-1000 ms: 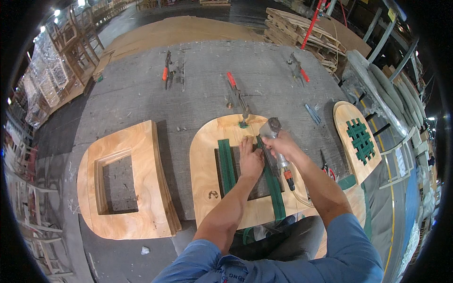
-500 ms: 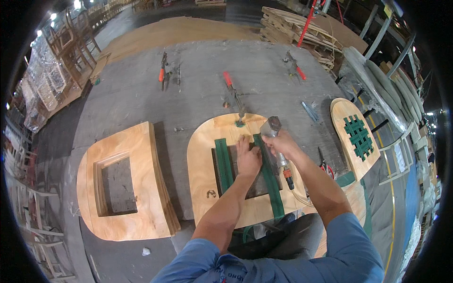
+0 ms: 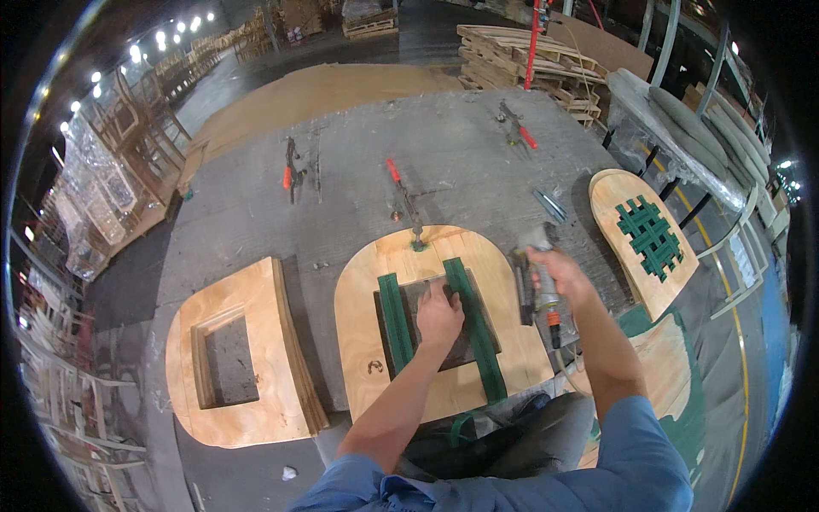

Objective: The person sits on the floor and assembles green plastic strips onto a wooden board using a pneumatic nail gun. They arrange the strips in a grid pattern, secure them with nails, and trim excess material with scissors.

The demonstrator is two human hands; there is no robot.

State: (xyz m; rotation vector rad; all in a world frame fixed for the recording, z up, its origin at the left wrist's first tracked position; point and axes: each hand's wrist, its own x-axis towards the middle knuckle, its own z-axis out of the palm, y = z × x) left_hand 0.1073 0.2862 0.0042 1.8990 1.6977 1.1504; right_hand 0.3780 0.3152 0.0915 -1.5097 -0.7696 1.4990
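A plywood seat frame [image 3: 367, 316] with a square opening lies on the grey workbench in front of me. Two green webbing straps [image 3: 394, 320] run front to back across the opening. My left hand [image 3: 439, 314] rests flat over the opening between the straps, touching the right strap [image 3: 474, 328]. My right hand [image 3: 559, 269] is shut on a grey air stapler [image 3: 539, 256], held just off the seat frame's right edge, with its hose fitting hanging below.
A stack of plywood seat frames [image 3: 273, 341] lies to the left. A finished seat with woven green webbing [image 3: 648, 235] sits at the right. Orange-handled clamps [image 3: 290, 171] and hand tools [image 3: 401, 192] lie farther back on the workbench [image 3: 461, 154]. Wooden pallets stand beyond.
My right hand has drawn the stapler away from the seat frame's top to its right side. My left hand has stayed over the opening.
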